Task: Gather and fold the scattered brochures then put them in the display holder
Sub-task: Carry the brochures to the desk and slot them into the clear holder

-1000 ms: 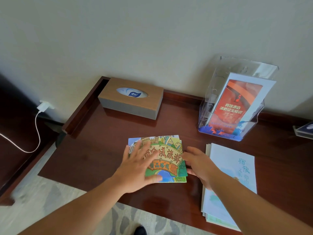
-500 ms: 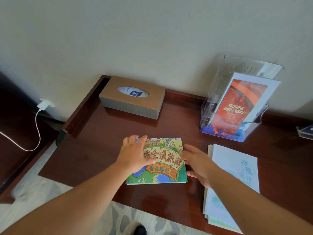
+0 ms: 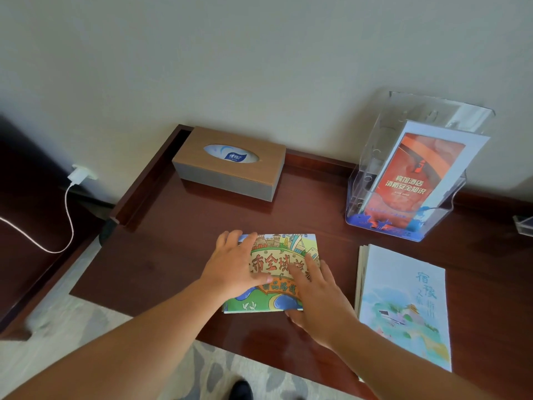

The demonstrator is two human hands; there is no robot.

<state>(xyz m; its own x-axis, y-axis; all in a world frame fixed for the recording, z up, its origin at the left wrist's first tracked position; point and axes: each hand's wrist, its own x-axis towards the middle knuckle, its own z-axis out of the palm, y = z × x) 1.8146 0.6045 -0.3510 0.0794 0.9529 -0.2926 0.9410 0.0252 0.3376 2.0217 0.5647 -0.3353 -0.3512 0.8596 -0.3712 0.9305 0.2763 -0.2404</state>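
Bare desk (image 3: 161,255) left — tissue box (image 3: 230,166) blocks the back.

A folded cartoon-map brochure (image 3: 277,272) lies flat near the desk's front edge. To its right lies a stack of pale blue brochures (image 3: 403,307). Behind them a clear acrylic display holder (image 3: 415,174) stands upright, holding an orange brochure (image 3: 415,177).

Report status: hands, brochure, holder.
Left hand and right hand flat on colourful brochure, pressing it to the desk. Display holder has one orange brochure. Path unobstructed.
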